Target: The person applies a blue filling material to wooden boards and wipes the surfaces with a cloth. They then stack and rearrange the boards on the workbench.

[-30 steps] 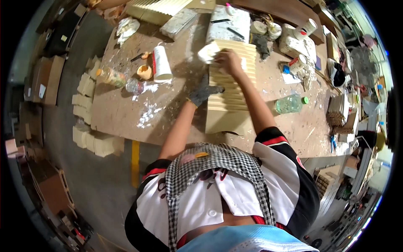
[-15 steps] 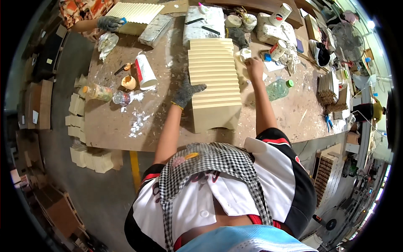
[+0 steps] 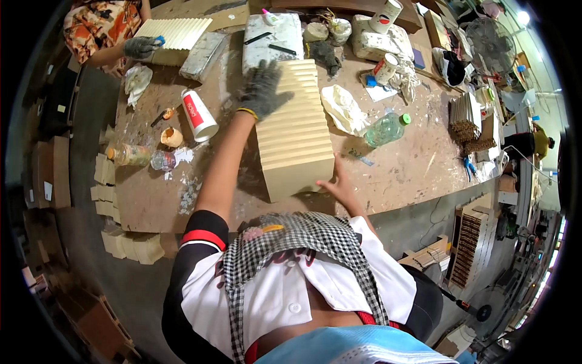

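While our gloved left hand (image 3: 262, 88) lies spread flat on the far left corner of the ribbed block (image 3: 295, 130), our bare right hand (image 3: 338, 185) presses open against its near right corner, gripping nothing. The block sits mid-bench (image 3: 412, 170), long side running away from us. A green-capped bottle (image 3: 388, 128) lies to its right, a white can (image 3: 199, 115) to its left.

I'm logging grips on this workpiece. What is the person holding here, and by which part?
The ribbed beige panel: the gloved left hand lies on its far left corner, and the bare right hand presses its near right corner. Neither hand visibly wraps around it.
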Tool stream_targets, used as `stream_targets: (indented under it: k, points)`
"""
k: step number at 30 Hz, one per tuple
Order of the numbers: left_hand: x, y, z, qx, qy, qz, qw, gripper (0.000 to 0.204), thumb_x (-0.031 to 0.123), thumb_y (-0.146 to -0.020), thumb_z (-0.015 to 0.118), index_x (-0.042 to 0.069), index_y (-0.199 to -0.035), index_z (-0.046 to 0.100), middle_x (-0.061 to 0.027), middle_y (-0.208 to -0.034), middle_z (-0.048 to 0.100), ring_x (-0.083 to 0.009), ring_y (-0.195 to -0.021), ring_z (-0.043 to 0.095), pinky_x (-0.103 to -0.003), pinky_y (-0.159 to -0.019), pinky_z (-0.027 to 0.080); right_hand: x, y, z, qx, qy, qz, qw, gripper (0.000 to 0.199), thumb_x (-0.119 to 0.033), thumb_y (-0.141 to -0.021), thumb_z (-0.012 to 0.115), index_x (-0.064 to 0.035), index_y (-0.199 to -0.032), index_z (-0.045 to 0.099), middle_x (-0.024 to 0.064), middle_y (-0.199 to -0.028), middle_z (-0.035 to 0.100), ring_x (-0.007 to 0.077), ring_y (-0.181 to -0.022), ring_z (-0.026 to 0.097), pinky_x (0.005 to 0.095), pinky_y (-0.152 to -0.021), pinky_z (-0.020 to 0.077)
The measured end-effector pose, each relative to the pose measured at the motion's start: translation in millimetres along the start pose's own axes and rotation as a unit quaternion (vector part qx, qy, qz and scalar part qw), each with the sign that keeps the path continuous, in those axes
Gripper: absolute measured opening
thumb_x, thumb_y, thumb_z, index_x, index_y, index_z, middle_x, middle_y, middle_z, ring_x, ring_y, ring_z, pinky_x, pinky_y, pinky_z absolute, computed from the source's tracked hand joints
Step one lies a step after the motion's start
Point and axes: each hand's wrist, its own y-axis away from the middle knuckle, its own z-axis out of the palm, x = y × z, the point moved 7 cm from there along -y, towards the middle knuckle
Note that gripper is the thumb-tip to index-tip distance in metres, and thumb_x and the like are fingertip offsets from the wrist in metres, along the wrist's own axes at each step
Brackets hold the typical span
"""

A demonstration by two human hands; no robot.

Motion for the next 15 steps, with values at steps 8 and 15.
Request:
stream_targets:
  k: [8, 15]
  points:
    - [103, 48, 6, 0.008, -0.006, 0.141, 0.99, 0.08, 0.063, -0.094, 0.047, 0.004, -0.148, 0.043, -0.0222, -0.158, 0.03, -0.0396, -0.149, 0.022, -0.05, -0.123, 0.01, -1, -28, 23, -0.031, -0.083, 0.078, 0.993, 0.112, -0.022, -0.065, 0.094, -0.0016, -0.154, 0.03, 0.0177, -0.145, 0.051, 0.0262, -0.131, 0.05, 0.0393, -0.109, 0.0419]
    - [48, 127, 5, 0.019, 0.156, -0.114, 0.981, 0.112, 0.047, -0.083, 0.077, 0.007, -0.159, 0.004, -0.0251, -0.164, 0.006, -0.0401, -0.15, 0.013, -0.052, -0.121, 0.017, -26, -42, 18, -0.056, -0.083, 0.034, 0.994, 0.114, -0.022, -0.069, 0.093, -0.0028, -0.157, 0.023, 0.0171, -0.15, 0.044, 0.0257, -0.135, 0.045, 0.0395, -0.111, 0.0393]
